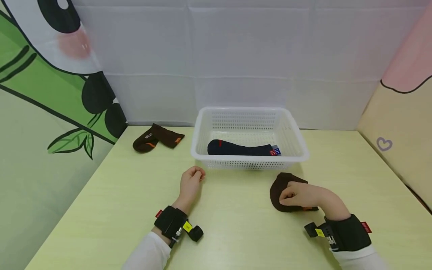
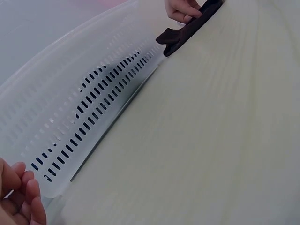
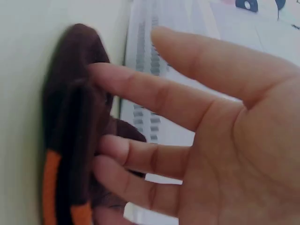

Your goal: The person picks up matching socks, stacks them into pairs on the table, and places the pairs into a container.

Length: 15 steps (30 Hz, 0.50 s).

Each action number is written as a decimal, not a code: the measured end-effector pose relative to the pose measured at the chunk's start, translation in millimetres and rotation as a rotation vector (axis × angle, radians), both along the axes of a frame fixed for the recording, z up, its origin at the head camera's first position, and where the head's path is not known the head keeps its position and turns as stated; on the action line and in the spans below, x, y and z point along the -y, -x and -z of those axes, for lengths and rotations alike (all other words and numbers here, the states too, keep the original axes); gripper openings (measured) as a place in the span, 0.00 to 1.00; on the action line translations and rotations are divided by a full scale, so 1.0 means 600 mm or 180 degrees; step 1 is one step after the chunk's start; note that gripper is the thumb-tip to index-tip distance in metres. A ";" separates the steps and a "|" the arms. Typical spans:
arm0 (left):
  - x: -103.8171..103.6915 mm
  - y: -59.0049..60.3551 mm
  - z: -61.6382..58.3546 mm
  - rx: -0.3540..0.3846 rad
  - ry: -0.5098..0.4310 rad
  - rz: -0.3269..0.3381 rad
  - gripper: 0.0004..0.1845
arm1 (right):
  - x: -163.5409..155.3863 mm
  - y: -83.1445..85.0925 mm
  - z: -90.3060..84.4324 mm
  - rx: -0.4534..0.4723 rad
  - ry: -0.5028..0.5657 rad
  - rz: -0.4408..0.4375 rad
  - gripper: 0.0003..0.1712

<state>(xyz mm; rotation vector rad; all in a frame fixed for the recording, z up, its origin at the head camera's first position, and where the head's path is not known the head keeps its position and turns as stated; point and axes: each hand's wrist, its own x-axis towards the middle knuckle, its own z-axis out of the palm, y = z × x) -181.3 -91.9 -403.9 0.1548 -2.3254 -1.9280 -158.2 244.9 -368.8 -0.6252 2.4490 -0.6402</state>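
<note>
A dark brown sock with orange detail lies folded on the table in front of the basket's right end. My right hand is over it. In the right wrist view, several fingertips touch the brown cloth, while the thumb stands apart from it. My left hand is beside the basket's front left corner, fingers loosely curled and holding nothing. Inside the white perforated basket lies a navy sock with a red mark and red and blue tags at its end.
Another brown sock, bent over with orange marks and white lettering, lies left of the basket. The pale yellow table meets a white sheet behind and printed walls at both sides.
</note>
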 end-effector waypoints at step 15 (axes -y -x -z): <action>0.007 0.031 0.057 -0.0061 0.0002 -0.0108 0.10 | 0.054 -0.006 0.026 -0.0326 0.0476 -0.0435 0.15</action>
